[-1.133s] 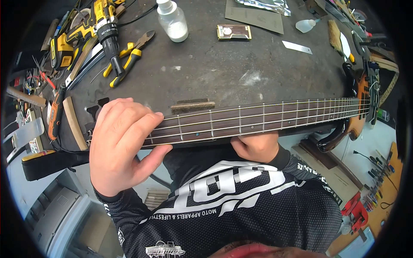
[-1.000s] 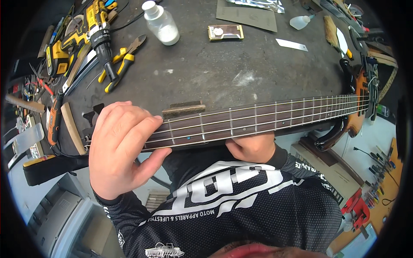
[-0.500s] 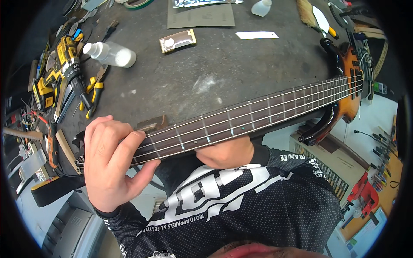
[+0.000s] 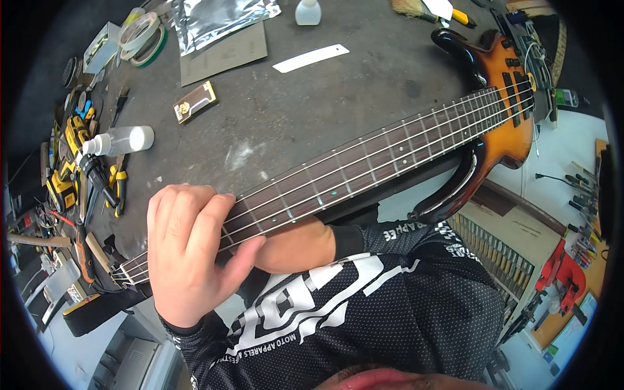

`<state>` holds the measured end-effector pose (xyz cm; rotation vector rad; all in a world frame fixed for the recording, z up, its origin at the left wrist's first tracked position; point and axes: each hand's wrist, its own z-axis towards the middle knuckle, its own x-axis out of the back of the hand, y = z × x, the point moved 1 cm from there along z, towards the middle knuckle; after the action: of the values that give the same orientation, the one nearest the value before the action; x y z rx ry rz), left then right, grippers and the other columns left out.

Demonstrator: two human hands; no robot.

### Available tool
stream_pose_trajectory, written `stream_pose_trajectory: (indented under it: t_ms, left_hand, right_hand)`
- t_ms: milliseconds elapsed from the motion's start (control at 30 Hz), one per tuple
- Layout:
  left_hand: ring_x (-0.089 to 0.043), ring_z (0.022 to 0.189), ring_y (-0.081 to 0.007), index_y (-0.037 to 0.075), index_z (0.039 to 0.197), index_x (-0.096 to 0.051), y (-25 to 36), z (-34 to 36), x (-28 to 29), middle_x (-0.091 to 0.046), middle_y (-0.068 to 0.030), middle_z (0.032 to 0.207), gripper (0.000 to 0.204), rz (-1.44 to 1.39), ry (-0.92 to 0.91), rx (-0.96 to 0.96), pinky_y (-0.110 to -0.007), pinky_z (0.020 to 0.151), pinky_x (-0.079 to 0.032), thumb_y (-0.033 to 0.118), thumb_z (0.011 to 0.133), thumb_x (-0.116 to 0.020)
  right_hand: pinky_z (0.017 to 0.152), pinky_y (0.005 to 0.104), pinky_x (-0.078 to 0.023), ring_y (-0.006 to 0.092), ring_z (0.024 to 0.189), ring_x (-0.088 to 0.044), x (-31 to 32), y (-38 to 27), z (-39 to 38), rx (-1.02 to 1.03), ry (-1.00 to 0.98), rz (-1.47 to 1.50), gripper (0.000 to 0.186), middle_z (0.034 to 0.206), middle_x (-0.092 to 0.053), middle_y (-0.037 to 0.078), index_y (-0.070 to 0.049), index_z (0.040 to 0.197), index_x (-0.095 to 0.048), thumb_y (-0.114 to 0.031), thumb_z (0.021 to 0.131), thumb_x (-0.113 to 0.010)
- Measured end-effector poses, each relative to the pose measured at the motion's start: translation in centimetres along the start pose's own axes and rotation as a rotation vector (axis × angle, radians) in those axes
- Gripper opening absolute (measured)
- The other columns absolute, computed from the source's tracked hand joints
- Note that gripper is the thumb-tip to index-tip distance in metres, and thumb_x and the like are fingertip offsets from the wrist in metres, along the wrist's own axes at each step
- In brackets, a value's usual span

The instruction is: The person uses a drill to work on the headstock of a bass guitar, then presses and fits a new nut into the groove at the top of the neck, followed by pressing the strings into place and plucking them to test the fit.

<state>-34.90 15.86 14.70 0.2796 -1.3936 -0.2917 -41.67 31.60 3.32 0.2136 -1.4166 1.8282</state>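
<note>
A sunburst electric bass guitar (image 4: 497, 107) lies across the front of the bench, its body at the right and its dark fretted neck (image 4: 364, 162) running down to the left. My left hand (image 4: 188, 240) is closed over the strings and neck near the nut, with its fingers over the far edge and its thumb along the near one. Beneath the neck is my right hand (image 4: 289, 247), close beside the left. Its fingers are hidden by the neck and the left hand, so whether it holds anything cannot be seen.
On the dark workbench (image 4: 312, 104) lie a small box (image 4: 194, 102), a white strip (image 4: 311, 58), a grey sheet (image 4: 224, 53) and a spray bottle (image 4: 120, 140). A yellow cordless drill (image 4: 81, 146) and pliers (image 4: 117, 185) crowd the left. A red clamp-like tool (image 4: 562, 273) is lower right.
The view has shifted, so the bench things sit further left. My right hand has slid left under the neck toward my left hand. A brown block behind the neck is no longer visible.
</note>
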Motion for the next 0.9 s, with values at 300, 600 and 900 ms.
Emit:
stream_pose_trajectory:
  t_ms: [300,600,900]
  left_hand:
    - [-0.067,0.105,-0.0413,-0.002,0.123,-0.071,2.8,3.5,-2.3,-0.070,-0.0186,0.114,0.061,-0.022,-0.033,0.034,-0.049,0.093,-0.055,0.026,0.076,-0.098]
    - [-0.070,0.105,-0.0402,0.001,0.130,-0.070,4.5,3.8,-3.7,-0.072,-0.0170,0.120,0.064,-0.013,-0.025,0.070,-0.050,0.094,-0.056,0.028,0.080,-0.097]
    - [-0.047,0.167,-0.0398,0.008,0.172,-0.055,5.6,0.1,-4.8,-0.051,-0.0154,0.181,0.088,0.283,-0.051,0.078,-0.060,0.140,-0.031,0.018,0.091,-0.087]
  right_hand:
    - [0.118,0.0490,-0.053,0.0343,0.139,-0.066,-1.6,1.6,-2.0,-0.005,0.002,0.326,0.046,0.142,-0.070,0.019,-0.001,0.146,-0.067,-0.018,0.104,-0.066]
    - [0.107,0.0490,-0.057,0.0369,0.121,-0.073,-2.1,2.2,-2.6,0.115,-0.001,0.240,0.027,0.127,-0.074,0.022,0.002,0.122,-0.073,-0.015,0.101,-0.068]
    - [0.101,0.0523,-0.060,0.0425,0.115,-0.076,-2.1,2.6,-1.6,0.071,0.075,0.330,0.027,0.118,-0.079,0.026,0.005,0.119,-0.074,-0.015,0.104,-0.066]
